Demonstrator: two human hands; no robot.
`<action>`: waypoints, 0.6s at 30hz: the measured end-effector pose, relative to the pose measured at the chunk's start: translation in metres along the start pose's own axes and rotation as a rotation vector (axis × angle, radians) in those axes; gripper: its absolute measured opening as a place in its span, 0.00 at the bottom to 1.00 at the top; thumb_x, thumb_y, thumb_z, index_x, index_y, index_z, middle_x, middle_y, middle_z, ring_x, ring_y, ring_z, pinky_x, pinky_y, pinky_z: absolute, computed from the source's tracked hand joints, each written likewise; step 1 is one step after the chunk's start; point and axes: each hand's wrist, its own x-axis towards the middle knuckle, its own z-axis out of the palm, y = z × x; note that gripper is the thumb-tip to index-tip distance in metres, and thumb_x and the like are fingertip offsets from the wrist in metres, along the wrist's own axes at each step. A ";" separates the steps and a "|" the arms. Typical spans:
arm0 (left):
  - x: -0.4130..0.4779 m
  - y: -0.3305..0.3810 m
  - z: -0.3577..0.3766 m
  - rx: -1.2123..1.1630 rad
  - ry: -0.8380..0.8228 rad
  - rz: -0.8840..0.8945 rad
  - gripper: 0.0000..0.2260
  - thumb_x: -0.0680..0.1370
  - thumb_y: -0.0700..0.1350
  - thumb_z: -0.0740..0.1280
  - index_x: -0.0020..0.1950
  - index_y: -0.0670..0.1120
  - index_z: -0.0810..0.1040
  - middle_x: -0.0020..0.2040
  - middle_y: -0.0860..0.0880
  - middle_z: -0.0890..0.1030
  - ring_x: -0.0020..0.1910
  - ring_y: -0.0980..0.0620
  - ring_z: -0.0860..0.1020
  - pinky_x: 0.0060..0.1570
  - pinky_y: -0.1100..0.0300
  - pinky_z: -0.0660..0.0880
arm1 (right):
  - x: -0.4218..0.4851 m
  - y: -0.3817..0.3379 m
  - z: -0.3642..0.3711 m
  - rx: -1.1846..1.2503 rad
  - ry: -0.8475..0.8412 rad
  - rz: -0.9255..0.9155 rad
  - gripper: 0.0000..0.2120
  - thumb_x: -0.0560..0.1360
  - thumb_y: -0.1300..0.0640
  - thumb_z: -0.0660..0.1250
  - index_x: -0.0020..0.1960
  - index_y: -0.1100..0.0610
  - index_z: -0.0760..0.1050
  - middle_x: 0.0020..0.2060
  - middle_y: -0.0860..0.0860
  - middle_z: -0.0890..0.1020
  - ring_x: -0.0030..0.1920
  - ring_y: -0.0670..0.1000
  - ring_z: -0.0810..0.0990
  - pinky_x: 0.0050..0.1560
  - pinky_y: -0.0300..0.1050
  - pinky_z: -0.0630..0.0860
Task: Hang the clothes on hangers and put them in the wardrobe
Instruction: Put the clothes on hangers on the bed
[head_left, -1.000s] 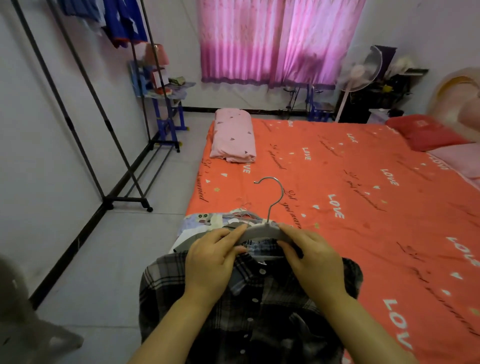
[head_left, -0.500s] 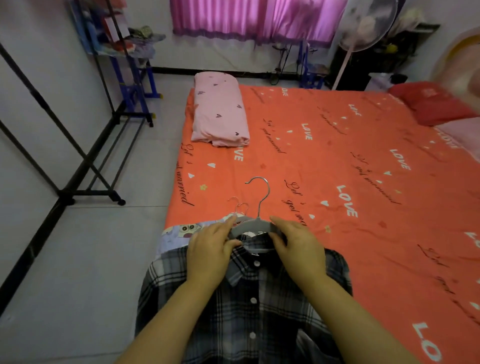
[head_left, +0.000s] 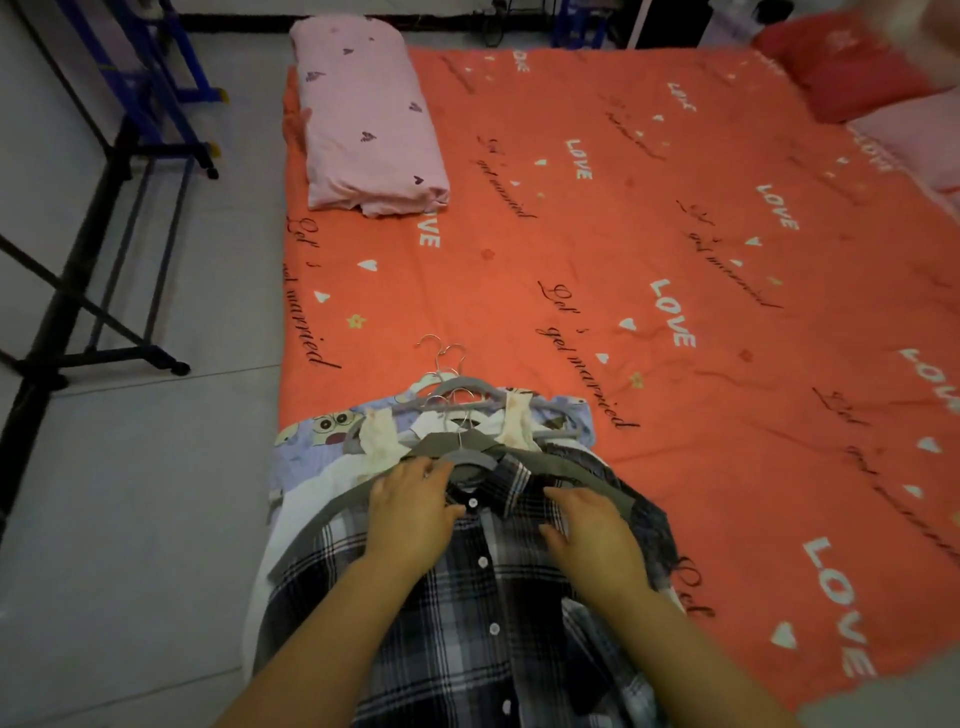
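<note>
Dark plaid shirt (head_left: 483, 639) is lying buttoned-up at the near edge of the bed, on top of a little heap of other clothes. A grey hanger (head_left: 470, 458) is poking out of its collar, arms sticking out past both shoulders.

The left hand (head_left: 410, 514) sits on the collar with fingertips up on the hanger's neck. Honestly can't tell if it's pinching anything or just resting. The right hand (head_left: 595, 535) is relaxed and flat on the shirt's other shoulder, not gripping.

Just beyond the collar there's a tangle of spare hangers (head_left: 452, 395) over a cartoon-print garment (head_left: 317, 434).

The orange sheet (head_left: 675, 218) has "LOVE" repeated in white block letters and "Let's get married" in black script. A pink folded bundle (head_left: 369, 119) with tiny hearts lies at the far left corner. A black clothes rack (head_left: 88, 249) stands on the floor to the left.
</note>
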 end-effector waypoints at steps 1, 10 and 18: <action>0.000 0.006 -0.001 0.024 -0.026 0.023 0.24 0.78 0.56 0.62 0.73 0.53 0.63 0.68 0.51 0.69 0.66 0.48 0.66 0.62 0.53 0.64 | -0.004 0.006 -0.002 -0.012 -0.003 0.018 0.24 0.80 0.49 0.60 0.74 0.53 0.61 0.70 0.50 0.67 0.70 0.53 0.64 0.69 0.48 0.64; -0.005 0.116 -0.024 0.232 -0.192 0.364 0.25 0.79 0.56 0.61 0.73 0.50 0.62 0.68 0.48 0.69 0.67 0.45 0.66 0.66 0.49 0.64 | -0.106 0.099 -0.064 -0.014 0.108 0.330 0.24 0.76 0.48 0.63 0.71 0.52 0.66 0.64 0.51 0.72 0.64 0.53 0.70 0.61 0.42 0.67; -0.125 0.322 -0.022 0.334 -0.123 0.984 0.23 0.77 0.58 0.61 0.69 0.50 0.66 0.64 0.49 0.72 0.63 0.46 0.69 0.58 0.55 0.66 | -0.359 0.184 -0.098 -0.007 0.377 0.836 0.27 0.77 0.46 0.62 0.73 0.50 0.61 0.69 0.49 0.69 0.69 0.50 0.66 0.67 0.41 0.63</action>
